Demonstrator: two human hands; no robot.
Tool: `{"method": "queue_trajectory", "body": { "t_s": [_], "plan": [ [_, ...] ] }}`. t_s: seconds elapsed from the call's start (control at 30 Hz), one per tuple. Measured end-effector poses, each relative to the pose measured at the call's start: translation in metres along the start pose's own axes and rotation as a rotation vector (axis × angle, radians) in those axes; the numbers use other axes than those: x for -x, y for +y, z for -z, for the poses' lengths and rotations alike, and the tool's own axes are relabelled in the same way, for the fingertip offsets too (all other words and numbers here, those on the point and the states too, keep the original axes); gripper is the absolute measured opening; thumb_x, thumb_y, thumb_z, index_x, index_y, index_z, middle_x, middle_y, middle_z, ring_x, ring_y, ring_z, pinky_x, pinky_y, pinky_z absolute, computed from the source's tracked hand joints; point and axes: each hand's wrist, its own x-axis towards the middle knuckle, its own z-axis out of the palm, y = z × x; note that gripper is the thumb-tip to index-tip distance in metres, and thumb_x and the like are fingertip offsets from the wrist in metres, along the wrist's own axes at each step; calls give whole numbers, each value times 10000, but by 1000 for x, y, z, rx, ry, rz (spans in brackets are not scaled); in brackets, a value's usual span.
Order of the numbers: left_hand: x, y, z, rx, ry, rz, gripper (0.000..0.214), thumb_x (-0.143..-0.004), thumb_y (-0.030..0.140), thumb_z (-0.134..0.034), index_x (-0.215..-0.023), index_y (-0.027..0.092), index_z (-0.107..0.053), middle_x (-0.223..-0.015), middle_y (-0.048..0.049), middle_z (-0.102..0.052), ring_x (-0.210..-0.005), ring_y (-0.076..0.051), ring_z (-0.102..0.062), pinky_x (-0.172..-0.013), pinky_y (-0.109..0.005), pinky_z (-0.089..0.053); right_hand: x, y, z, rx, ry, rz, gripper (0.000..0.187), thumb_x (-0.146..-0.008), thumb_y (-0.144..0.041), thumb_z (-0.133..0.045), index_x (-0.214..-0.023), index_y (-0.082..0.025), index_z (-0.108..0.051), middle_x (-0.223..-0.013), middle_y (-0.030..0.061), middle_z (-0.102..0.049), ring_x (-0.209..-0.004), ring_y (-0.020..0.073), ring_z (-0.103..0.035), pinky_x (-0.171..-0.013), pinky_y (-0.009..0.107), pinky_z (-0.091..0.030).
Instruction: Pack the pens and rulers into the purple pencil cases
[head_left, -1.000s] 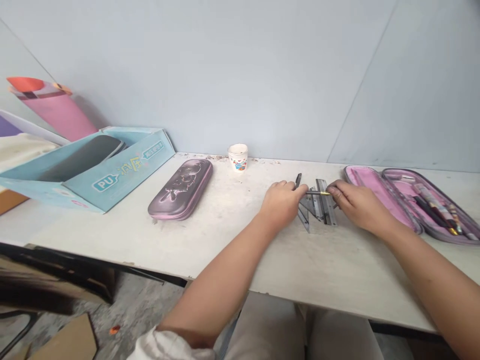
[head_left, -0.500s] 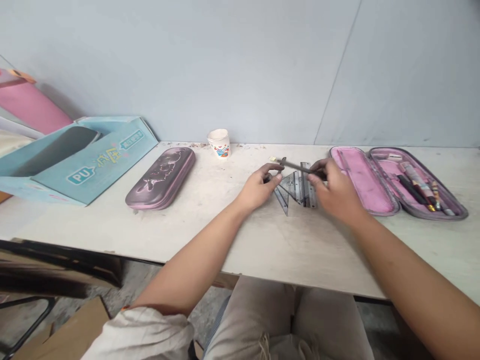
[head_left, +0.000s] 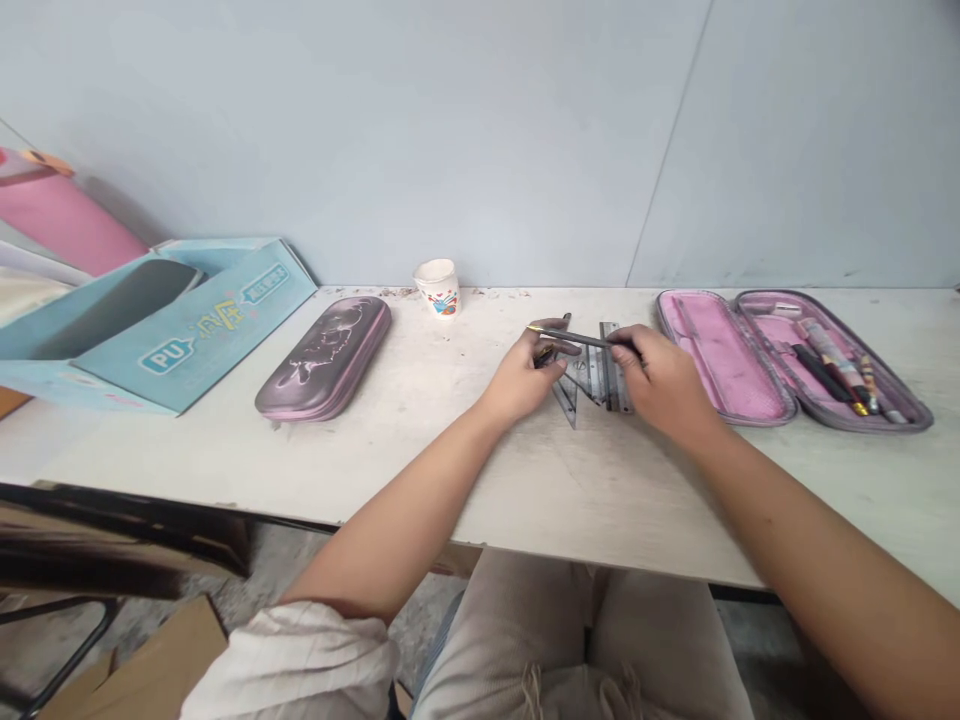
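One pen (head_left: 570, 338) swung level, pinched by right hand (head_left: 660, 385); left hand (head_left: 517, 380) curled on dark item (head_left: 546, 354).

Right hand (head_left: 660, 380) has a skinny dark pen (head_left: 577, 339) pinched in its fingers, lying almost flat and sideways, with the gold tip sticking out left past the left hand (head_left: 521, 375). The left hand's fingers are curled around a small dark thing (head_left: 545, 355), too small and covered up to say what it is. Right between the two hands, a see-through triangle ruler (head_left: 568, 395) and a long clear ruler (head_left: 615, 372) lie flat on the table, overlapping a bit. The long one sits just off the right hand's fingertips, pointing away from the person, and the triangle pokes out below the left hand.
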Motion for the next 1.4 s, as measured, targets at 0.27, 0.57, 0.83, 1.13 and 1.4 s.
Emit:
{"method": "queue_trajectory", "body": {
  "t_s": [0.27, 0.57, 0.83, 1.13, 1.4],
  "plan": [
    [-2, 2, 8, 59, 63, 69, 578, -670, 41, -515, -1216, 206, -426, -1068, -64, -631, -869, -150, -582, -788, -302, -425, -1, 14, 9, 86, 76, -23, 226, -844, -226, -407, -957, -188, -599, -939, 80, -629, -886, 233, -557, -743, 356, -410],
    [5, 5, 4, -329, -163, -21, 691, -638, 53, -509, -1298, 211, -375, -1226, -96, -573, -1075, -222, -538, -945, -390, -379, 1, 10, 1, 140, -17, 82, 233, -854, -227, -392, -948, -189, -603, -916, 82, -612, -900, 239, -529, -764, 373, -406],
    [-5, 3, 16, -162, 146, -36, 544, -838, 408, -457, -1334, 209, -353, -1419, -89, -372, -1311, -237, -325, -1069, -433, -252, -1, 9, 8, 91, 224, -1, 204, -849, -220, -406, -937, -197, -589, -917, 67, -618, -894, 222, -540, -763, 349, -405],
    [5, 3, 6, -203, -77, -68, 628, -859, 479, -430, -1410, 288, -195, -1479, -59, -270, -1368, -234, -216, -1110, -433, -147, 3, 4, 2, 119, 289, -48, 195, -819, -176, -410, -904, -177, -585, -872, 76, -631, -847, 224, -557, -722, 342, -398],
    [4, 13, 6, -528, 32, -187, 793, -789, 361, -570, -1426, 243, -114, -1402, -131, -384, -1325, -273, -294, -1078, -475, -178, -1, 2, 2, 207, 158, -31, 227, -857, -212, -359, -944, -191, -567, -911, 80, -648, -825, 226, -565, -675, 321, -370]
  ]
}}
